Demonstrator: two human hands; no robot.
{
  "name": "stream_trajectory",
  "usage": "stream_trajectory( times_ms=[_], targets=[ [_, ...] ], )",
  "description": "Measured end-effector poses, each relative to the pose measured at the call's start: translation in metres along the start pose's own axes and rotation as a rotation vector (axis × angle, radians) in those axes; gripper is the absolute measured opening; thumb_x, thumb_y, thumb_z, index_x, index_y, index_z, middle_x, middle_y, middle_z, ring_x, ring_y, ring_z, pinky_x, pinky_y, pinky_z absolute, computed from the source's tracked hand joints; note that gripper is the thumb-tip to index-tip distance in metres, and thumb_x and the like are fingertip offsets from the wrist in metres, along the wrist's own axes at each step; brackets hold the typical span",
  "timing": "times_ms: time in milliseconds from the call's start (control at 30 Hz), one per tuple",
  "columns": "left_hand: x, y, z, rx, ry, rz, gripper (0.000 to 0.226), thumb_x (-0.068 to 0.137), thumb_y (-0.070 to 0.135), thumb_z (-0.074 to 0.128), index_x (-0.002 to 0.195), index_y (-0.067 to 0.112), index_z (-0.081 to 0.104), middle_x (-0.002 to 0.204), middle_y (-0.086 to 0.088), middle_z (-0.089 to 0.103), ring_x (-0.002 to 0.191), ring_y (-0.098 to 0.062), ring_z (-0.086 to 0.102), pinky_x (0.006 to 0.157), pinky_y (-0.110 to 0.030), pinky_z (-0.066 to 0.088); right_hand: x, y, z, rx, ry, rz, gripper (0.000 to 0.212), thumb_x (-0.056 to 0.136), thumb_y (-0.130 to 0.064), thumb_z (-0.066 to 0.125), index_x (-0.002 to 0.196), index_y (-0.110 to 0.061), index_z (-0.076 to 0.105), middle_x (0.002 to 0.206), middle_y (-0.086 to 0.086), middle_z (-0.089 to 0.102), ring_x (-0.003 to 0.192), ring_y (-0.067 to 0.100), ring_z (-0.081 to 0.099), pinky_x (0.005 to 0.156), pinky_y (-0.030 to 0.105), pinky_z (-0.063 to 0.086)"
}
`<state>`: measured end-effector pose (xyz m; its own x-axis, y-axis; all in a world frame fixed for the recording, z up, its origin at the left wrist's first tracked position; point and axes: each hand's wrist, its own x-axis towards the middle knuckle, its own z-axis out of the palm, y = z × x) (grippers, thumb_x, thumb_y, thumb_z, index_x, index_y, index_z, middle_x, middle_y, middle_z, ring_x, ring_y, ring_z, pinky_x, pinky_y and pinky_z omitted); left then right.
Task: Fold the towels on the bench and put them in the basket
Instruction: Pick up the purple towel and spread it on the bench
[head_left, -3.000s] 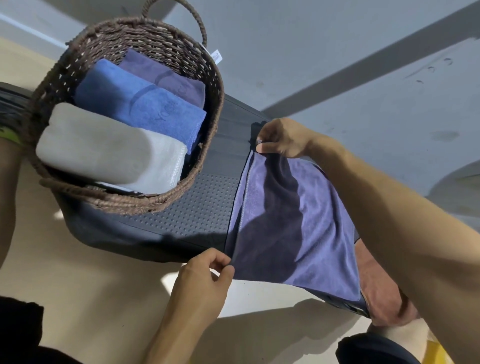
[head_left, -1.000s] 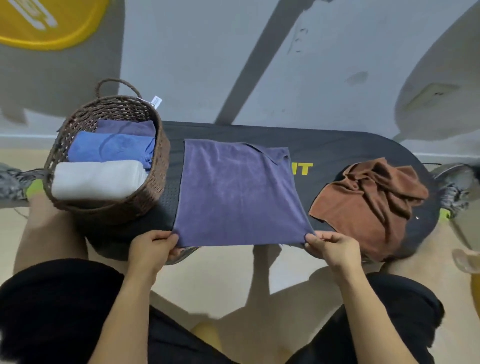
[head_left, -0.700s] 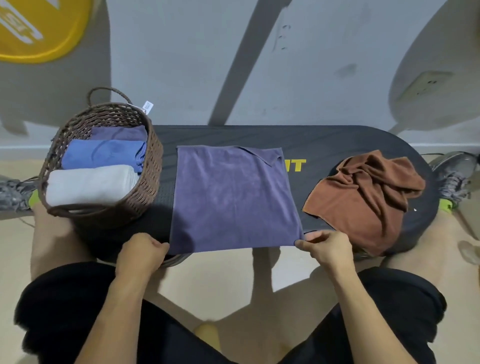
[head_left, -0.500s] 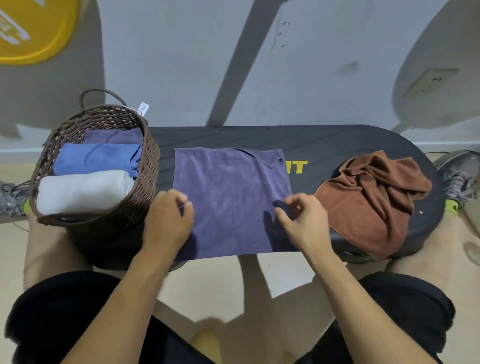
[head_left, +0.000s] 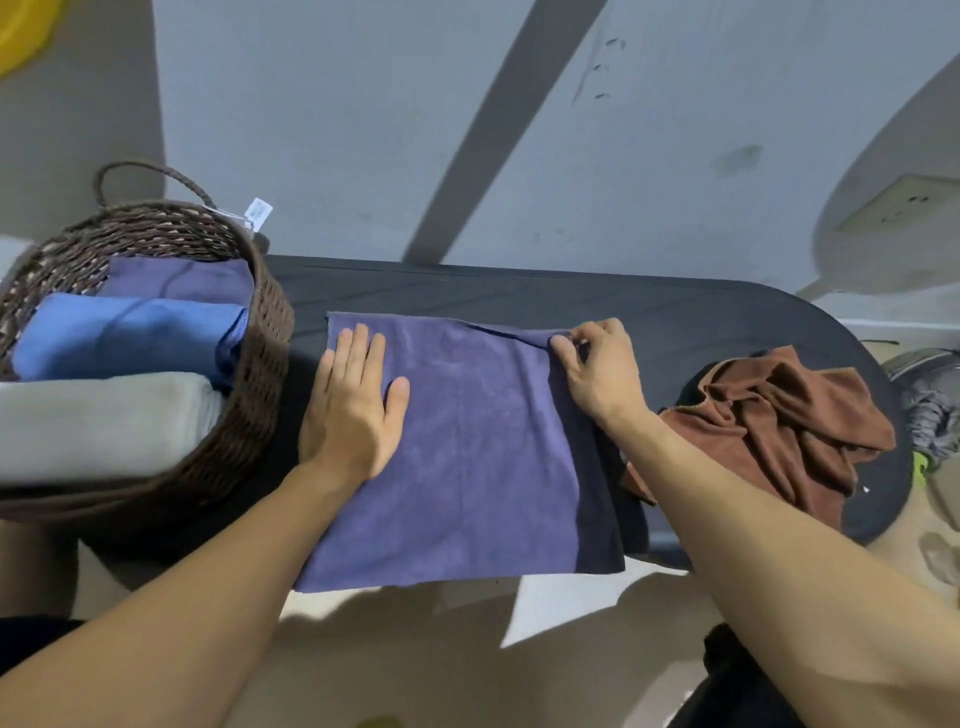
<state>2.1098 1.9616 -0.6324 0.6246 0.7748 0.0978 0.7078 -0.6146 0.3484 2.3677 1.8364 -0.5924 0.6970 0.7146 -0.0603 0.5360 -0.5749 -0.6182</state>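
Left hand (head_left: 353, 410) presses flat on the purple towel (head_left: 467, 467) (spread on the bench (head_left: 649, 306)) — right hand (head_left: 597, 374) pinches its far corner.

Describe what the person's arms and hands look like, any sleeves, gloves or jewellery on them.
Both forearms are bare right up to the bottom edge of the picture, with no sleeve in view. The left hand and the right hand wear no gloves, and no watch, band or ring shows on the wrists or fingers. No markings can be made out. Dark clothing shows only at the lower corners of the picture.
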Motion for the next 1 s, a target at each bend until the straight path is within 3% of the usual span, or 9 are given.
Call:
stream_trajectory(
  times_ms=[100,233,333,500,633,733,833,1000],
  targets=[
    [-0.001,0.0,0.001,-0.017,0.005,-0.002,0.067,0.097,0.045,0.025,0.149,0.003,0.034,0.159,-0.015,0.025,0.15,-0.025,0.016,0.123,-0.039,0.008,0.013,-0.002,-0.011,0.083,-0.007,0.125,0.051,0.099,-0.043,0.049,0.062,-0.008,0.044,0.061,0.003,0.044,0.061,0.018,0.041,0.051,0.026,0.031],
    [0.0,0.0,0.001,-0.008,0.002,-0.01,0.067,0.096,0.044,0.028,0.15,0.005,0.034,0.16,-0.014,0.024,0.15,-0.024,0.014,0.123,-0.038,0.008,0.021,-0.005,-0.018,-0.052,-0.082,0.169,0.056,0.1,-0.043,0.048,0.059,-0.006,0.042,0.055,0.009,0.045,0.059,0.024,0.042,0.054,0.035,0.032],
    [0.0,0.0,0.0,-0.004,0.003,-0.01,0.064,0.096,0.04,0.034,0.149,0.005,0.036,0.159,-0.014,0.025,0.15,-0.024,0.015,0.123,-0.039,0.009,0.021,-0.01,-0.012,-0.138,-0.104,0.159,0.053,0.1,-0.045,0.047,0.063,-0.007,0.052,0.06,0.006,0.053,0.071,0.031,0.053,0.061,0.032,0.034],
    [0.001,0.001,-0.002,0.0,0.003,-0.017,0.063,0.095,0.039,0.034,0.148,0.005,0.038,0.159,-0.013,0.027,0.15,-0.024,0.016,0.123,-0.039,0.01,0.023,-0.006,-0.009,-0.14,-0.155,0.043,0.03,0.096,-0.043,0.053,0.093,-0.015,0.061,0.084,0.0,0.063,0.083,0.022,0.055,0.07,0.031,0.04],
    [0.0,0.002,-0.003,0.011,0.017,-0.013,0.064,0.095,0.041,0.032,0.146,0.004,0.041,0.157,-0.015,0.031,0.149,-0.026,0.021,0.122,-0.04,0.013,0.026,0.0,-0.014,-0.078,-0.156,0.101,0.033,0.094,-0.039,0.058,0.091,-0.008,0.066,0.082,0.002,0.066,0.09,0.025,0.062,0.07,0.027,0.039],
    [0.0,0.003,-0.003,0.009,0.017,-0.01,0.065,0.095,0.042,0.029,0.145,0.003,0.042,0.157,-0.015,0.031,0.148,-0.027,0.021,0.122,-0.041,0.013,0.028,0.001,-0.013,-0.114,-0.167,0.121,0.03,0.093,-0.038,0.063,0.095,-0.009,0.068,0.095,0.007,0.071,0.097,0.026,0.064,0.075,0.027,0.043],
    [0.001,0.003,-0.004,0.015,0.012,-0.011,0.066,0.095,0.043,0.026,0.146,0.003,0.041,0.157,-0.015,0.03,0.149,-0.026,0.021,0.122,-0.041,0.013,0.03,0.001,-0.011,-0.138,-0.136,0.137,0.026,0.091,-0.038,0.065,0.092,-0.012,0.067,0.086,0.003,0.066,0.097,0.026,0.064,0.074,0.027,0.042],
    [0.002,0.003,-0.004,0.033,-0.003,-0.011,0.068,0.095,0.045,0.025,0.146,0.004,0.04,0.157,-0.015,0.029,0.149,-0.027,0.02,0.122,-0.042,0.014,0.035,0.001,-0.014,-0.215,-0.107,0.12,0.035,0.088,-0.048,0.067,0.1,-0.016,0.059,0.089,0.0,0.064,0.088,0.025,0.061,0.078,0.039,0.053]
  ],
)
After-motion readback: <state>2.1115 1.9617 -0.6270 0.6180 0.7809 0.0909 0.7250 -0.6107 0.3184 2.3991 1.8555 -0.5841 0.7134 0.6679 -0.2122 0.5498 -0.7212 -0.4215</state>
